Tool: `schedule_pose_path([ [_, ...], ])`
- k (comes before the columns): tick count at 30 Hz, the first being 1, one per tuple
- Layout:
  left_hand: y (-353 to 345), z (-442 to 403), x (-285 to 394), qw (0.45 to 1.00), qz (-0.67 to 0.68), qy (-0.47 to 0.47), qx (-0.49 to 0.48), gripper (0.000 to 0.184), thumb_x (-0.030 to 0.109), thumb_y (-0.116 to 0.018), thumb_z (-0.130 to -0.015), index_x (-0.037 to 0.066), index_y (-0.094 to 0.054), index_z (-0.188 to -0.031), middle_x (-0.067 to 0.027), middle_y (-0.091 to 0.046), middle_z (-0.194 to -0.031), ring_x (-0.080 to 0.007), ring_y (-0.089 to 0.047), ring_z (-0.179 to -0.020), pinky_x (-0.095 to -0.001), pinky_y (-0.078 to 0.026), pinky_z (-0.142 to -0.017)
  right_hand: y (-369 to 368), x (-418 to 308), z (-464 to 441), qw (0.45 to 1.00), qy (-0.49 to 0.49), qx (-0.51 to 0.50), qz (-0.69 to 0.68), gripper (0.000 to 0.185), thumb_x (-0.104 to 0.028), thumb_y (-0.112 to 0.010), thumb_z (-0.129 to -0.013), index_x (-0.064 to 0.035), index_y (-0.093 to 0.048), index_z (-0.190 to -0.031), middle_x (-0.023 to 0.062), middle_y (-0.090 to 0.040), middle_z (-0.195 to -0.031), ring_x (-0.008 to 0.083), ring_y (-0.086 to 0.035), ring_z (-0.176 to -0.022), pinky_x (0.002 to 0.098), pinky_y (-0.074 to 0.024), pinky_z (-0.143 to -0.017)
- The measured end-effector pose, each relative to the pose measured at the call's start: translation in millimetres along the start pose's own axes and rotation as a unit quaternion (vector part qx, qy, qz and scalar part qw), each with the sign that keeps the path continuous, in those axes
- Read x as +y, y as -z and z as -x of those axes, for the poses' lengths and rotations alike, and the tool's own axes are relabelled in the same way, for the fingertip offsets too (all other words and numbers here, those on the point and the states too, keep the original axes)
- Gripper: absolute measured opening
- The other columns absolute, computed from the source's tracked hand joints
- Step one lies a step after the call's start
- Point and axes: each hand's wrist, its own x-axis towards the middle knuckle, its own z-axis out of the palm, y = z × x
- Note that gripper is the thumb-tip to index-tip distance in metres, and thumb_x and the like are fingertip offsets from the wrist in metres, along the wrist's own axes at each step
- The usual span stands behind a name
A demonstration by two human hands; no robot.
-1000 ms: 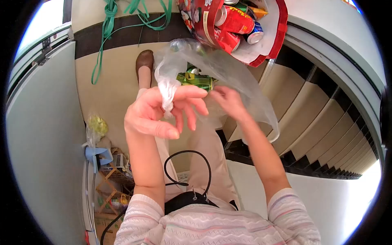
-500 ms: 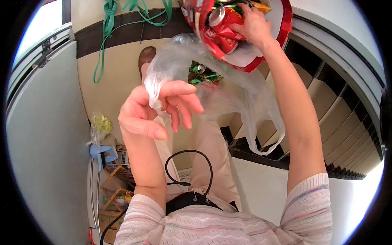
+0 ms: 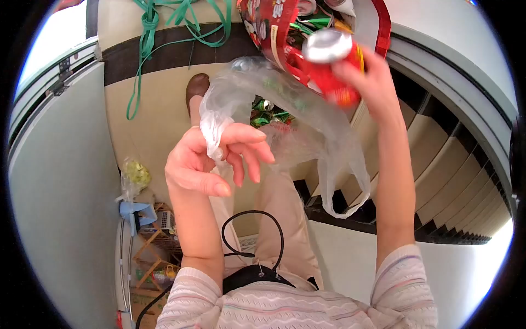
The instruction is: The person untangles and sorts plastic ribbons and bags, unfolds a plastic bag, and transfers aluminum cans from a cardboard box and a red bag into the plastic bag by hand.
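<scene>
My right hand point(image 3: 372, 82) is closed round a red can point(image 3: 337, 71) with a silver end, slightly blurred, in front of the rim of a red bag point(image 3: 276, 38) that has cans inside. A handle of a clear plastic bag point(image 3: 312, 129) is looped over my left hand point(image 3: 219, 162), whose fingers are apart and somewhat curled. Green cans point(image 3: 267, 112) show through the mouth of the plastic bag. Its other handle hangs loose at the right, below my right hand.
Green straps point(image 3: 148, 49) lie on the floor at the upper left. A grey door panel point(image 3: 60, 192) stands at the left, near a blue object point(image 3: 137, 213) and a wooden rack point(image 3: 148, 252). Stairs point(image 3: 444, 170) run along the right. A black cable point(image 3: 281, 230) loops at my waist.
My right hand went from the plastic bag into the red bag, then came out with the red can. My left hand has stayed nearly in place. The loose bag handle hangs lower.
</scene>
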Motion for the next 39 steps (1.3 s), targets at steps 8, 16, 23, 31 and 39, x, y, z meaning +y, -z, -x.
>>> schedule_pose_path([
  [8,-6.1,-9.1,0.1,1.0,-0.01,0.004,-0.025,0.073,0.02,-0.075,-0.065,-0.012,-0.041,-0.121,-0.0243,-0.056,-0.102,-0.0251,-0.062,-0.076,-0.025,-0.049,-0.055,-91.0,105.8,46.4,0.976,0.057,-0.044,0.206,0.034,-0.016,-0.067,-0.068,-0.0046,-0.058,-0.1,0.0152,-0.06,-0.093,0.0322,-0.058,-0.083,0.0371,-0.0462,-0.072],
  [16,0.5,-4.2,-3.7,0.999,0.002,-0.027,-0.025,0.073,0.017,-0.074,-0.065,-0.011,-0.039,-0.122,-0.0266,-0.054,-0.104,-0.0257,-0.062,-0.076,-0.0269,-0.05,-0.054,-96.4,164.5,27.6,0.971,-0.045,0.039,0.233,0.028,-0.028,-0.065,-0.069,-0.0025,-0.06,-0.079,0.0183,-0.06,-0.077,0.0353,-0.058,-0.073,0.0424,-0.0453,-0.067],
  [23,3.3,-3.9,-1.4,0.998,0.018,-0.045,-0.039,0.073,0.015,-0.073,-0.065,-0.011,-0.038,-0.123,-0.0289,-0.053,-0.104,-0.0263,-0.062,-0.077,-0.027,-0.05,-0.054,-112.2,171.6,15.4,0.908,-0.011,0.031,0.418,0.035,-0.033,-0.063,-0.073,-0.0013,-0.058,-0.087,0.0168,-0.062,-0.077,0.0339,-0.059,-0.078,0.0421,-0.0462,-0.07],
  [31,2.1,-2.0,-3.1,0.999,0.021,-0.021,-0.016,0.071,0.017,-0.074,-0.064,-0.011,-0.042,-0.121,-0.0264,-0.055,-0.103,-0.0257,-0.062,-0.076,-0.0264,-0.049,-0.053,-41.8,26.4,26.7,0.999,0.022,-0.015,0.028,0.027,-0.02,-0.061,-0.078,-0.002,-0.061,-0.098,0.0107,-0.064,-0.079,0.015,-0.06,-0.069,0.0279,-0.0472,-0.067],
  [39,-1.5,-2.0,-5.3,1.0,0.016,-0.012,0.008,0.071,0.019,-0.075,-0.064,-0.011,-0.043,-0.119,-0.0247,-0.056,-0.101,-0.0254,-0.062,-0.075,-0.0257,-0.049,-0.052,-45.6,99.3,-104.2,0.775,0.061,-0.027,0.629,0.031,-0.022,-0.059,-0.075,-0.0029,-0.056,-0.099,0.0149,-0.06,-0.101,0.0293,-0.058,-0.093,0.0386,-0.0478,-0.076],
])
